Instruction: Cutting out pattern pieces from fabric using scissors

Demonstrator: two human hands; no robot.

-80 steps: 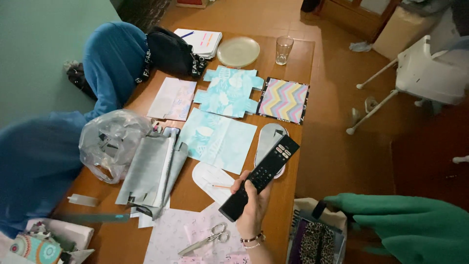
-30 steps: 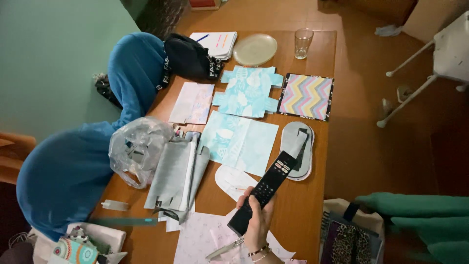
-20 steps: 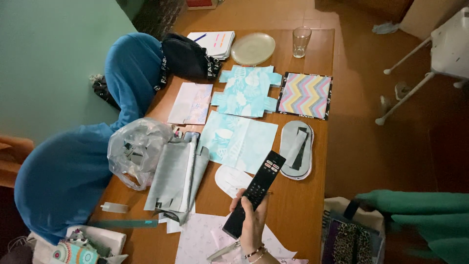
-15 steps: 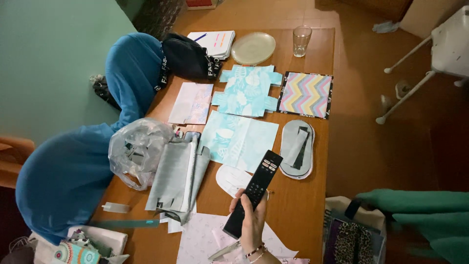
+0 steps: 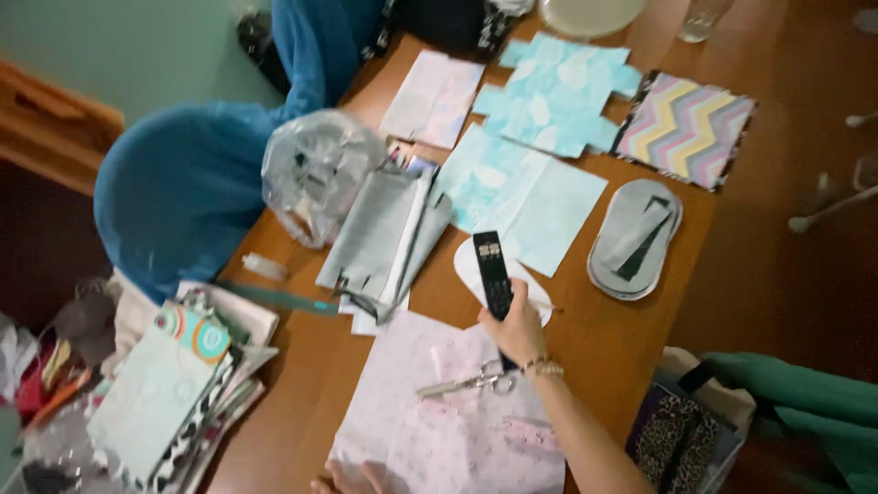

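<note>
While the right hand (image 5: pixel 518 329) closes around a black remote (image 5: pixel 494 274), the remote points up over a white oval paper (image 5: pixel 471 270) on the bench (image 5: pixel 302 366). Scissors (image 5: pixel 471 382) lie just below the wrist on pink paper (image 5: pixel 439 421). Left hand (image 5: pixel 352 479) rests flat at the paper's lower edge, fingers spread, holding nothing.

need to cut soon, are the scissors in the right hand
No, the right hand holds a black remote; the scissors lie on the pink paper.
</note>
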